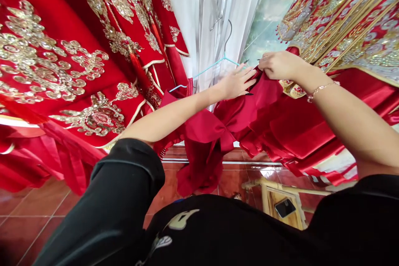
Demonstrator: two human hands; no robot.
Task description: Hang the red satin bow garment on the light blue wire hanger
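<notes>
My left hand (235,83) lies with fingers stretched out on the upper edge of a plain red satin garment (249,120) that hangs in front of me. My right hand (279,65) is closed in a pinch on the same red cloth near its top, beside the end of a light blue wire hanger (215,64). The hanger's metal hook (229,33) rises in front of a white curtain. A thin bracelet (321,89) circles my right wrist. Both my sleeves are black.
Red garments with gold embroidery hang at the left (77,62) and upper right (352,20). A white sheer curtain (212,4) and a window are behind. Below lie red floor tiles (31,216) and a small bamboo stool (282,201) with a phone (285,208) on it.
</notes>
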